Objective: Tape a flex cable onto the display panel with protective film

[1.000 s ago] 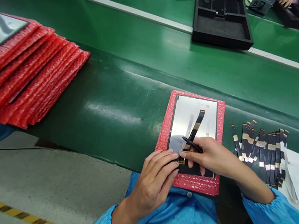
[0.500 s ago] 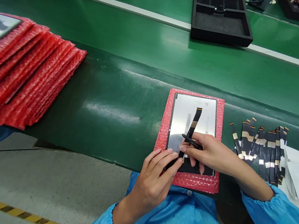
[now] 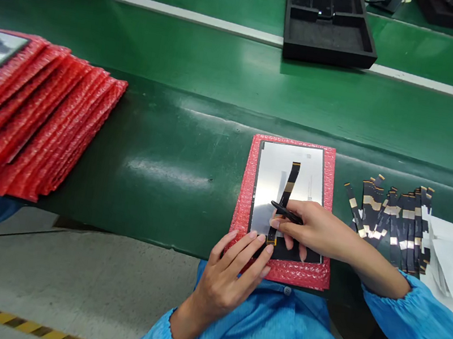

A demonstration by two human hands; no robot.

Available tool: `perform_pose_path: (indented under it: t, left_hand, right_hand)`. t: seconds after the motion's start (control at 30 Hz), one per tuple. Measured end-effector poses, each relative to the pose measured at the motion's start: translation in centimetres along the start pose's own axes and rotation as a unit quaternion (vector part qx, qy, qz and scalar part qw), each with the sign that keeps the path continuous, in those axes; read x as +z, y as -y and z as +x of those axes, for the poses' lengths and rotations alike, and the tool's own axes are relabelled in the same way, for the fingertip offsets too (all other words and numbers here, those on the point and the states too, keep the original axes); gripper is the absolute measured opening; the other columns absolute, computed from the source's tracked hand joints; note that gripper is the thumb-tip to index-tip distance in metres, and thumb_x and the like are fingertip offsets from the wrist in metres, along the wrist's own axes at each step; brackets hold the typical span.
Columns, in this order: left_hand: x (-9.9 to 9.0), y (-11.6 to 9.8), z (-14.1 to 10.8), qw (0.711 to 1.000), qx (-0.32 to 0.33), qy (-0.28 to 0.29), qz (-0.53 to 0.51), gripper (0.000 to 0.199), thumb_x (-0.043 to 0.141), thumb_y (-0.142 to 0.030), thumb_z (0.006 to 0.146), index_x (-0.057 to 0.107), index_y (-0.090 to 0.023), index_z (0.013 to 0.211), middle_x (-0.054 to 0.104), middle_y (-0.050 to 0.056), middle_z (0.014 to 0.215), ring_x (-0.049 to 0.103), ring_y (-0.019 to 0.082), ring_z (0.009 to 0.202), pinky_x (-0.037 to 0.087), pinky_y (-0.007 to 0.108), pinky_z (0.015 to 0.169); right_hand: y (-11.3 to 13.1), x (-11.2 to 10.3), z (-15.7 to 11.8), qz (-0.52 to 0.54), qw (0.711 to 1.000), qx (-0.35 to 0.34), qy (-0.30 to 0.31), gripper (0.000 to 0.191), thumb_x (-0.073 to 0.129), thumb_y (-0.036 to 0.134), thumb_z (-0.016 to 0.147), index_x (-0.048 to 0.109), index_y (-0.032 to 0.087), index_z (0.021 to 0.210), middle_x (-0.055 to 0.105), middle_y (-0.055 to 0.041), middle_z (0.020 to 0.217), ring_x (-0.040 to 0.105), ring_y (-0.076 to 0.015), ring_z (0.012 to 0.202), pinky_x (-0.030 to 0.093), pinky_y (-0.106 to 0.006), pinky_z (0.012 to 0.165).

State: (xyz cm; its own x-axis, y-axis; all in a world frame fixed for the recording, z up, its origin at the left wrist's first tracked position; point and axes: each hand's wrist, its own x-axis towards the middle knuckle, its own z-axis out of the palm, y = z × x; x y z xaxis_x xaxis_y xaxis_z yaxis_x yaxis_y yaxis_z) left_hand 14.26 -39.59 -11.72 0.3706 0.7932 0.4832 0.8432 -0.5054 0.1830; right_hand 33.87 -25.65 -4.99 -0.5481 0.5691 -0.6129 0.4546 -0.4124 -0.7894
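Note:
A display panel [image 3: 270, 182] lies silver back up on a red bubble-wrap sheet [image 3: 246, 195] at the near edge of the green bench. A black flex cable [image 3: 289, 188] with gold bands runs up the panel's middle. My right hand [image 3: 311, 229] holds black tweezers [image 3: 286, 212] and presses on the cable's lower end. My left hand [image 3: 231, 270] rests its fingertips on the panel's lower left corner, next to the cable's connector end.
A fanned stack of red bubble-wrap sleeves [image 3: 45, 118] with a panel on top lies at the left. Several loose flex cables [image 3: 390, 218] and white paper sheets [image 3: 452, 262] lie to the right. A black foam tray [image 3: 327, 25] sits on the far conveyor belt.
My left hand has slid slightly down and left along the panel's lower edge. My right hand keeps the tweezers on the cable. The view has shifted a little.

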Motion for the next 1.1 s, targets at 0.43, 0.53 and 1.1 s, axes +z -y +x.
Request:
perform_pose_path:
  t: [0.43, 0.53, 1.1]
  left_hand:
    - [2.0, -1.1, -2.7, 0.968, -0.070, 0.234, 0.058, 0.058, 0.037, -0.056, 0.098, 0.025, -0.039, 0.152, 0.052, 0.000, 0.146, 0.042, 0.025, 0.144, 0.041, 0.062, 0.115]
    - [2.2, -1.4, -2.8, 0.960, -0.086, 0.256, 0.071, 0.055, 0.038, -0.053, 0.098, 0.028, -0.041, 0.151, 0.053, -0.002, 0.145, 0.040, 0.025, 0.145, 0.040, 0.063, 0.116]
    - [2.3, -0.8, -1.2, 0.990, -0.112, -0.043, 0.074, 0.055, 0.036, -0.043, 0.093, 0.029, -0.047, 0.147, 0.071, -0.002, 0.123, 0.069, 0.022, 0.112, 0.059, 0.053, 0.094]
  right_hand:
    - [0.2, -0.3, -0.8, -0.113, 0.992, -0.052, -0.025, 0.033, 0.062, 0.049, 0.084, 0.064, 0.021, 0.101, 0.069, 0.0078, 0.059, 0.060, -0.0090, 0.033, 0.035, -0.017, 0.033]
    - [0.5, -0.5, -2.7, -0.213, 0.964, -0.099, -0.121, 0.036, 0.058, 0.053, 0.089, 0.058, 0.024, 0.110, 0.063, 0.0096, 0.058, 0.058, -0.0099, 0.038, 0.035, -0.018, 0.037]
    - [-9.7, 1.2, -12.7, 0.147, 0.946, -0.197, -0.213, 0.046, 0.056, 0.055, 0.093, 0.073, 0.015, 0.078, 0.062, 0.0009, 0.067, 0.061, -0.0100, 0.058, 0.048, -0.021, 0.057]
